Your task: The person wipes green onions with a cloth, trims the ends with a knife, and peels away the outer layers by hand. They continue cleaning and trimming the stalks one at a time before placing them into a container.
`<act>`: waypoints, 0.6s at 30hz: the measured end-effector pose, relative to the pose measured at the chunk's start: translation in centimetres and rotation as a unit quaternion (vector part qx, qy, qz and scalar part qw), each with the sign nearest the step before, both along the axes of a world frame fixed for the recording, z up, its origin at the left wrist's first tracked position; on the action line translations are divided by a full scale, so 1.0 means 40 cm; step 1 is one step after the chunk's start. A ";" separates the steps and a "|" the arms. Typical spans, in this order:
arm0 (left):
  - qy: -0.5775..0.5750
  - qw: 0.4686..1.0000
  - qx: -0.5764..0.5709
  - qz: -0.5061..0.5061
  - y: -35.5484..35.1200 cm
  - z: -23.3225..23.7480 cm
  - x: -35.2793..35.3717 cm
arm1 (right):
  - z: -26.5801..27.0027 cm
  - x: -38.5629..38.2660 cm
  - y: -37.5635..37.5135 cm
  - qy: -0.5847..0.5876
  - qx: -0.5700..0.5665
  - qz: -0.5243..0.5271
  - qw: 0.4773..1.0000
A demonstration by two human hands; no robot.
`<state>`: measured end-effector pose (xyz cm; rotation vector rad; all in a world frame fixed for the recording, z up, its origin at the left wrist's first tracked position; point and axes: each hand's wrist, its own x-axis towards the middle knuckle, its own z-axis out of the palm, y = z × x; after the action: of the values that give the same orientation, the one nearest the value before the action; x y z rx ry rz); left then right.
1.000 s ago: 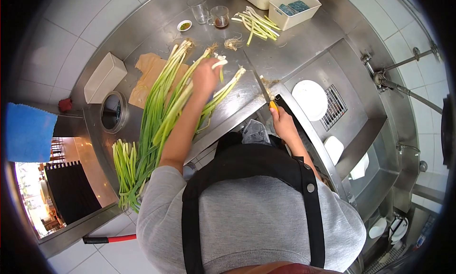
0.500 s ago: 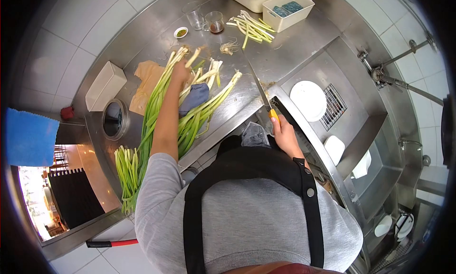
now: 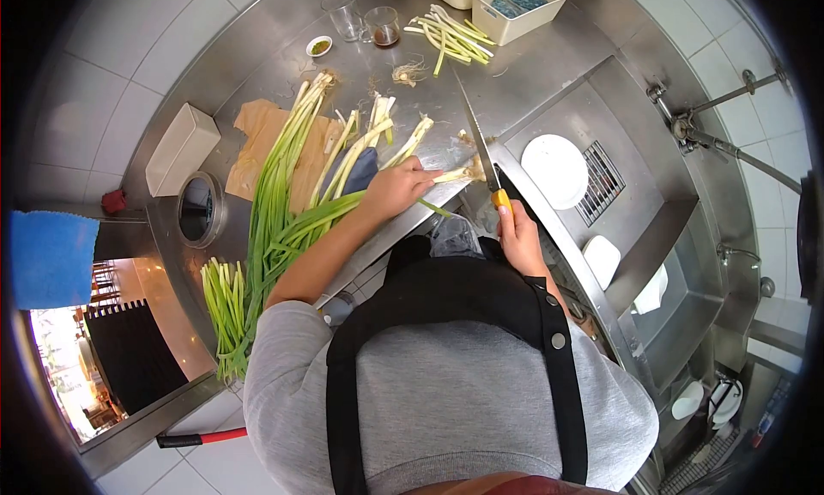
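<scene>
My left hand (image 3: 400, 189) is closed around a green onion (image 3: 455, 176), whose white root end points right toward the knife. In my right hand (image 3: 519, 236) is the yellow handle of a long knife (image 3: 478, 135), its blade pointing up and away over the counter. The onion's root end lies beside the blade near the handle. A large bundle of green onions (image 3: 283, 186) spreads over the counter at the left, partly on brown paper (image 3: 249, 147) and a grey-blue cloth (image 3: 356, 173). Cut stalks (image 3: 451, 36) lie at the back.
Two glass mugs (image 3: 382, 27) and a small sauce dish (image 3: 318, 46) stand at the back. A white bin (image 3: 519, 19) holds blue-green pads. On the right, a sink holds a white plate (image 3: 554, 171). Trimmed roots (image 3: 408, 73) lie mid-counter.
My left hand has moved from the onion bundle's root ends down and right, bringing one onion to the knife. The knife has shifted slightly right.
</scene>
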<state>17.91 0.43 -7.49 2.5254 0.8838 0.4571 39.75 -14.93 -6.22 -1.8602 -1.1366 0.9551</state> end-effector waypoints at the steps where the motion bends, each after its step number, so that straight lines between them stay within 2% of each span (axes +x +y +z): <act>1: -0.010 1.000 -0.007 0.011 0.000 -0.006 -0.001 | -0.012 -0.001 0.000 -0.004 0.006 0.004 1.000; 2: -0.011 1.000 -0.008 0.011 0.002 -0.011 -0.002 | -0.026 -0.001 -0.002 -0.007 0.012 0.009 1.000; 4: 0.000 0.995 0.013 0.103 0.013 -0.013 -0.003 | -0.071 0.003 0.013 -0.014 0.022 0.007 1.000; 6: -0.019 0.992 0.038 0.122 0.044 -0.014 -0.011 | -0.094 0.013 0.035 -0.018 0.032 0.003 0.999; 8: -0.007 0.977 0.099 0.190 0.087 -0.030 -0.015 | -0.099 0.027 0.060 0.021 0.045 -0.027 0.998; 9: -0.007 0.977 0.096 0.189 0.104 -0.034 -0.014 | -0.083 0.030 0.067 0.059 0.038 -0.042 0.997; 11: 0.025 0.962 0.059 0.264 0.134 -0.042 -0.009 | -0.066 0.046 0.078 0.073 0.055 -0.048 0.995; 12: 0.026 0.963 0.057 0.263 0.137 -0.047 -0.005 | -0.060 0.053 0.077 0.087 0.072 -0.052 0.992; 14: 0.033 0.934 0.254 0.251 0.143 -0.056 0.011 | -0.056 0.063 0.075 0.084 0.084 -0.056 0.991; 15: 0.009 0.950 0.199 0.242 0.138 -0.053 0.029 | -0.059 0.065 0.070 0.092 0.086 -0.064 0.990; 18: -0.038 0.971 0.150 0.184 0.116 -0.044 0.064 | -0.053 0.059 0.047 0.124 0.068 -0.078 0.987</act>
<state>20.46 5.06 -9.25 2.5865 1.3486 0.8547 42.13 -13.04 -8.36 -1.6414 -0.8711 0.9639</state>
